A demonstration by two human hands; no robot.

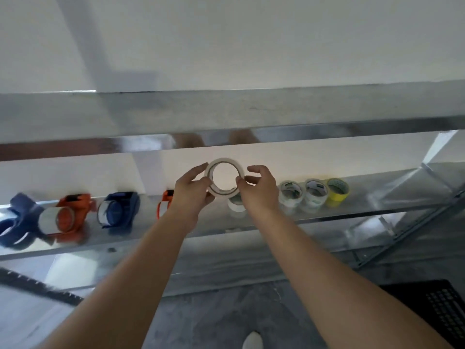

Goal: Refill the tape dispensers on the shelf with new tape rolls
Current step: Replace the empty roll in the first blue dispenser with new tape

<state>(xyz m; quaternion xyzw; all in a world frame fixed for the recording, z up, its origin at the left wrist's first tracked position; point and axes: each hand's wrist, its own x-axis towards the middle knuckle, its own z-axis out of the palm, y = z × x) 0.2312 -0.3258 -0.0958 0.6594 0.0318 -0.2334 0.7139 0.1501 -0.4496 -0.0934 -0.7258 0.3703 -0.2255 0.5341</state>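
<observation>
A person stands at a metal shelf point(377, 197), both bare arms reaching forward. Between the hands, held up in the air above the shelf, is a pale tape roll point(224, 161), its open core facing the camera. The left hand point(193, 190) grips the roll's left rim, thumb and fingers curled round it. The right hand point(259, 190) pinches the right rim between thumb and forefinger, its other fingers arched loosely.

Four tape dispensers sit on the shelf to the left: a blue dispenser point(17, 222), an orange dispenser point(70, 215), a second blue dispenser point(120, 210) and a second orange dispenser point(164, 202) half hidden behind the left hand. Spare rolls point(315, 192) stand to the right.

The grip is light and on the edges only, so the roll could slip and knock the spare rolls. Loaded facing the wrong way, the tape would likely not feed.
</observation>
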